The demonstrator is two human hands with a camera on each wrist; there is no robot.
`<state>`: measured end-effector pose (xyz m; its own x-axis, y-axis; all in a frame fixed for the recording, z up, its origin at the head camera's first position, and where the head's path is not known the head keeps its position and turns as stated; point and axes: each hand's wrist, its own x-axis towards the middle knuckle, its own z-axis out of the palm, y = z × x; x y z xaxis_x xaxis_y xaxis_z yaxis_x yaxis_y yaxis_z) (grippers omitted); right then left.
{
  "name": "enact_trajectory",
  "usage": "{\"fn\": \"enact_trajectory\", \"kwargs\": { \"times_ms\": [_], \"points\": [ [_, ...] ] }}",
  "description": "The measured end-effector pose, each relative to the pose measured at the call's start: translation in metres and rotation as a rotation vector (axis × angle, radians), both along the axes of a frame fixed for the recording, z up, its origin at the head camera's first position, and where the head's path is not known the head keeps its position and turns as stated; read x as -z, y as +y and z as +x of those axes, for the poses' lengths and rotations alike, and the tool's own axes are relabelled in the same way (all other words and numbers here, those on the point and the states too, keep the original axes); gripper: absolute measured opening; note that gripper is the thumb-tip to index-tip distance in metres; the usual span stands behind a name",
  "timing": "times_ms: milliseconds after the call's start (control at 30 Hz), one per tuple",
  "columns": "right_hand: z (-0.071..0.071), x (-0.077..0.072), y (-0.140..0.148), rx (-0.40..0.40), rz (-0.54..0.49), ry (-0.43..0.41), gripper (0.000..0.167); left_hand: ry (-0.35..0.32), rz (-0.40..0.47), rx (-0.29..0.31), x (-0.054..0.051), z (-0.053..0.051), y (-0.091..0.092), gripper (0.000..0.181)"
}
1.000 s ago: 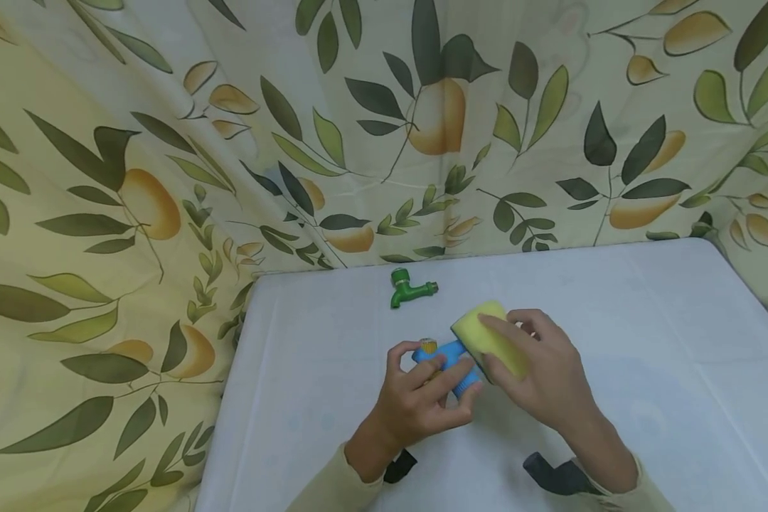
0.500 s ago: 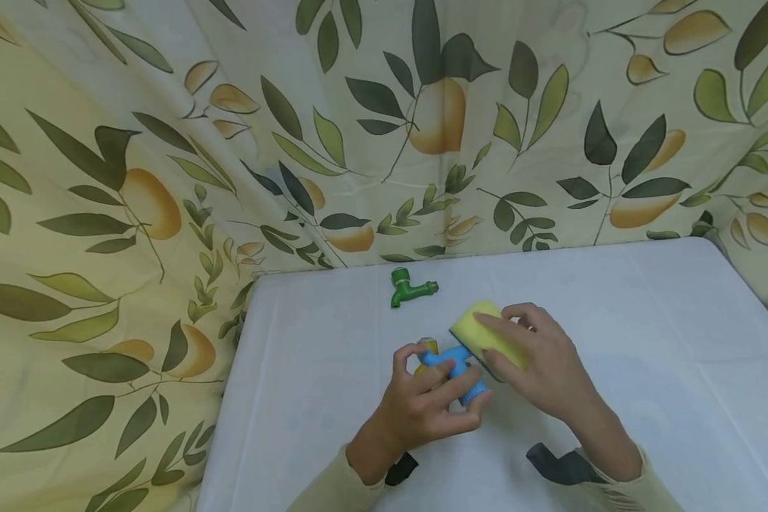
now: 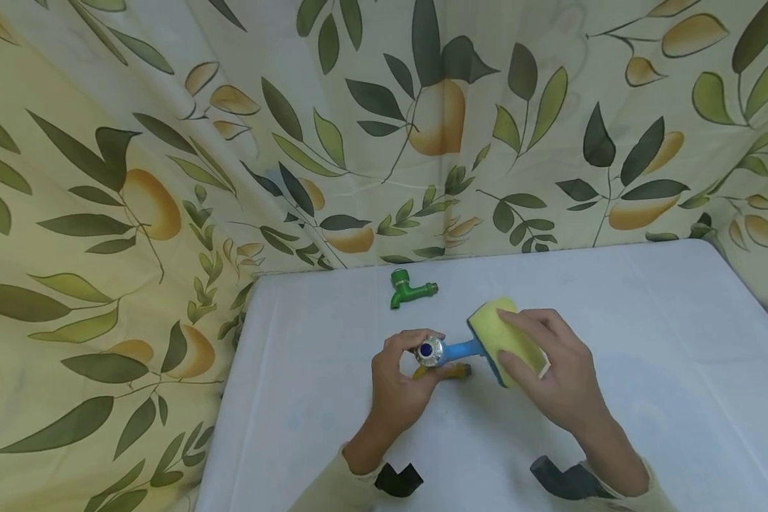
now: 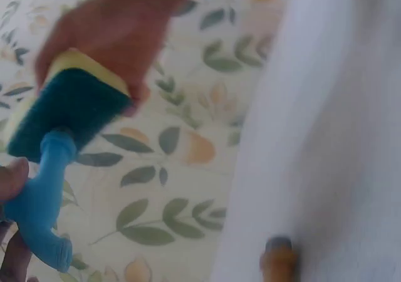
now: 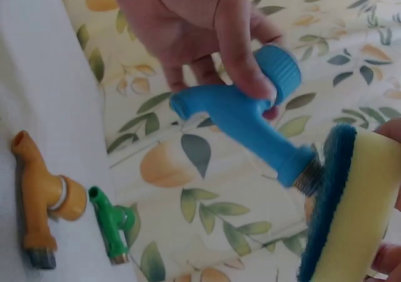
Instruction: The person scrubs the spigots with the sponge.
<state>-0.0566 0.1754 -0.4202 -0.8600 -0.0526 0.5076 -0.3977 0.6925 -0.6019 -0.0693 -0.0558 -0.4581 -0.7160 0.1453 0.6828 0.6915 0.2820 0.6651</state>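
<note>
"Where is the blue tap [image 3: 462, 349] being held?"

"Above the white tabletop [image 3: 646, 355], in the left hand [image 3: 397, 387], whose fingers are gripping it just below the ridged knob."

"And its threaded end?"

"In the right wrist view it is meeting the dark scrubbing side of the sponge [image 3: 508, 341]; in the head view the sponge is hiding that tip."

"What is carrying the sponge?"

"The right hand [image 3: 563, 384]; its fingers are pinching the yellow part, though the right wrist view is cutting most of them off."

"Is anything else being covered?"

"An orange tap [image 5: 41, 194] is lying on the tabletop. The left hand is partly covering it in the head view, and the left wrist view is showing only a blurred end. A green tap [image 3: 412, 290] is lying farther back."

"And around that?"

"A cloth [image 3: 384, 192] printed with leaves and fruit is hanging behind and to the left."

"How many are you counting?"

"Three taps, one sponge, two hands; two dark pieces [image 3: 400, 481], hard to make out, are showing beside the wrists."
</note>
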Motion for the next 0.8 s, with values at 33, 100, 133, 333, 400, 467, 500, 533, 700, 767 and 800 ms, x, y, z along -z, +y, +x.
{"fn": "enact_trajectory", "kwargs": {
  "times_ms": [33, 100, 133, 333, 400, 467, 500, 533, 700, 767, 800],
  "points": [
    [0.000, 0.000, 0.001, 0.001, -0.017, 0.000, 0.055, -0.073, 0.047, 0.027, 0.000, 0.000, -0.001, 0.047],
    [-0.001, 0.001, 0.002, 0.004, -0.051, -0.005, 0.055, -0.185, 0.112, 0.071, 0.000, 0.000, -0.001, 0.047],
    [-0.001, 0.001, 0.003, 0.000, -0.062, -0.007, 0.055, -0.222, 0.132, 0.088, 0.000, 0.000, -0.002, 0.046],
    [0.000, 0.003, 0.004, -0.061, -0.134, -0.028, 0.055, -0.364, 0.244, 0.169, -0.001, 0.000, -0.002, 0.043],
    [0.000, 0.003, 0.005, -0.062, -0.154, -0.039, 0.054, -0.429, 0.284, 0.198, -0.002, -0.001, -0.002, 0.044],
    [0.000, 0.004, 0.006, -0.074, -0.165, -0.054, 0.053, -0.496, 0.319, 0.226, -0.002, -0.001, -0.003, 0.045],
    [0.000, 0.005, 0.007, -0.076, -0.168, -0.057, 0.053, -0.534, 0.339, 0.239, -0.003, -0.001, -0.004, 0.046],
    [0.000, 0.006, 0.007, -0.066, -0.159, -0.058, 0.054, -0.572, 0.364, 0.253, -0.004, -0.001, -0.004, 0.047],
    [-0.001, 0.013, 0.005, 0.061, -0.153, 0.038, 0.052, -0.716, 0.449, 0.261, -0.008, 0.000, -0.006, 0.049],
    [-0.001, 0.016, 0.001, 0.045, -0.149, 0.164, 0.044, -0.751, 0.474, 0.255, -0.009, 0.000, -0.006, 0.048],
    [0.000, 0.018, -0.001, 0.016, -0.135, 0.238, 0.041, -0.762, 0.484, 0.253, -0.010, 0.000, -0.005, 0.048]
  ]
}}
